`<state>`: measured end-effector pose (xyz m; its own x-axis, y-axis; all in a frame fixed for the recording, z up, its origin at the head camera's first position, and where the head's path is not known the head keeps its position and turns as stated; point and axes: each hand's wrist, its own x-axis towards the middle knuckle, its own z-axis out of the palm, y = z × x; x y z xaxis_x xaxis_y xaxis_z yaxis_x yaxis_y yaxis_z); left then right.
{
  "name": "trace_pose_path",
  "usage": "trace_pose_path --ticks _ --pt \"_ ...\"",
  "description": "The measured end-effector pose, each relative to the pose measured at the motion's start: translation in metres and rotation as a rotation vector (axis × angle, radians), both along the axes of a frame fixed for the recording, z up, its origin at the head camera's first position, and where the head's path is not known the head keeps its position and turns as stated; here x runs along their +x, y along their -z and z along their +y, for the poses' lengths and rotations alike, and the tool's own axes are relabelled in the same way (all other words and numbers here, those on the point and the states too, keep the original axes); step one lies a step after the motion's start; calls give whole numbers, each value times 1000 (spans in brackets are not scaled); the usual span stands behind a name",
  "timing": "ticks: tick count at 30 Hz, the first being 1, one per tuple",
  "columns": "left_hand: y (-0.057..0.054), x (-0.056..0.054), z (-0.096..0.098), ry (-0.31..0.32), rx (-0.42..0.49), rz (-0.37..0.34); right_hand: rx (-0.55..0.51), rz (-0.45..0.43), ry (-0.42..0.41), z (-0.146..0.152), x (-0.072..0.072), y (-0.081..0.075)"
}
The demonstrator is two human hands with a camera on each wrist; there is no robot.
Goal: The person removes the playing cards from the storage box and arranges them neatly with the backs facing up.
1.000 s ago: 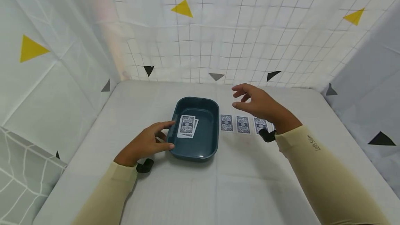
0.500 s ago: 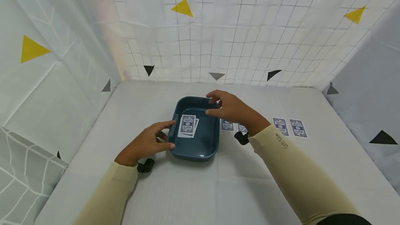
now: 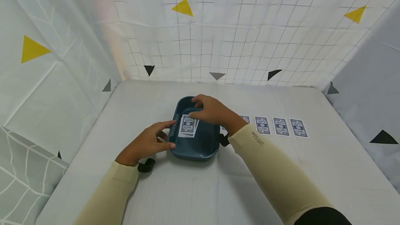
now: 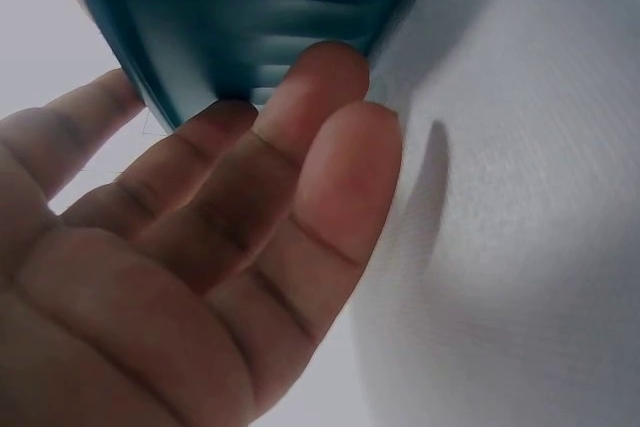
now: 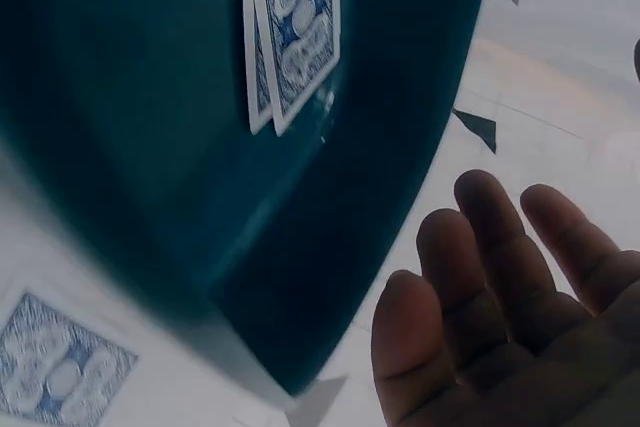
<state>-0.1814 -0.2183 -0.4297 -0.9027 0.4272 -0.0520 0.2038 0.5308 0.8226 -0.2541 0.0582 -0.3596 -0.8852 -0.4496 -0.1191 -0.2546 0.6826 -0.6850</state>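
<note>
A dark teal tray [image 3: 204,148] sits on the table, with a small stack of blue-backed playing cards [image 3: 187,124] face down in its left half. My left hand [image 3: 148,142] is at the tray's left side, its fingers and thumb touching the outer wall and rim. In the left wrist view, the left fingers [image 4: 345,182] lie loosely bent by the tray wall. Over the tray hovers my right hand [image 3: 214,112], thumb tip near the stack's upper right. The right wrist view shows the right fingers [image 5: 490,237] relaxed and apart, holding nothing visible.
Several face-down playing cards [image 3: 280,126] lie in a row on the white table [image 3: 175,190], right of the tray. My right forearm partly covers the row's left end. A white gridded curtain [image 3: 231,34] hangs behind the table.
My right hand has moved left from above the row of cards to over the tray, uncovering more of the row. The left hand and tray have stayed put.
</note>
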Motion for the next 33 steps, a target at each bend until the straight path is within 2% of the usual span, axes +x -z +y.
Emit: trace_pose_path --ticks 9,18,25,33 --pt "1 -1 -2 9 2 4 38 -83 52 -19 -5 14" --pt "2 -2 -1 10 0 15 213 -91 165 -33 -7 31" --pt "2 -2 -3 26 16 18 388 -51 163 -44 -4 43" --pt "1 -2 -3 23 19 7 467 41 153 -50 -2 53"
